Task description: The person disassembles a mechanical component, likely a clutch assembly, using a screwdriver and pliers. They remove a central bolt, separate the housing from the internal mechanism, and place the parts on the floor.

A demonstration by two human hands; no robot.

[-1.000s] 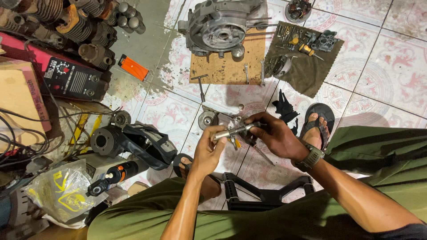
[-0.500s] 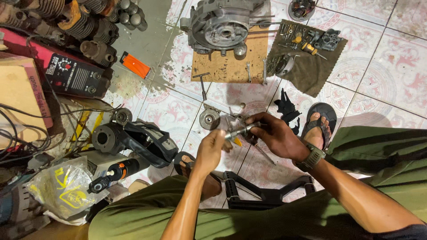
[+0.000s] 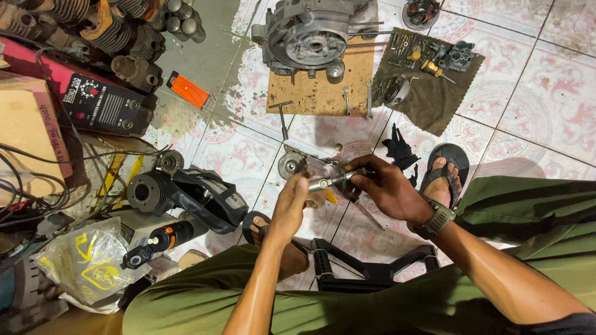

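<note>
Both my hands meet over the tiled floor on a short metal shaft [image 3: 329,182] with a shiny cylindrical end. My left hand [image 3: 290,205] grips the shaft's left end from below. My right hand [image 3: 385,186], with a watch on its wrist, closes around the right end, where a thin threaded rod sticks out downward. Just behind the shaft a round gear-like metal part [image 3: 290,165] lies on the floor.
An engine case [image 3: 310,37] rests on a wooden board at the top. A dark cloth [image 3: 428,105] holds several small parts and tools. A red welding machine [image 3: 99,105], cylinders, a black bag [image 3: 205,195] and a plastic bag lie left. My feet wear sandals.
The view has shifted slightly. My hands have stayed on the shaft, turning it a little, with the left hand now lower under its end.
</note>
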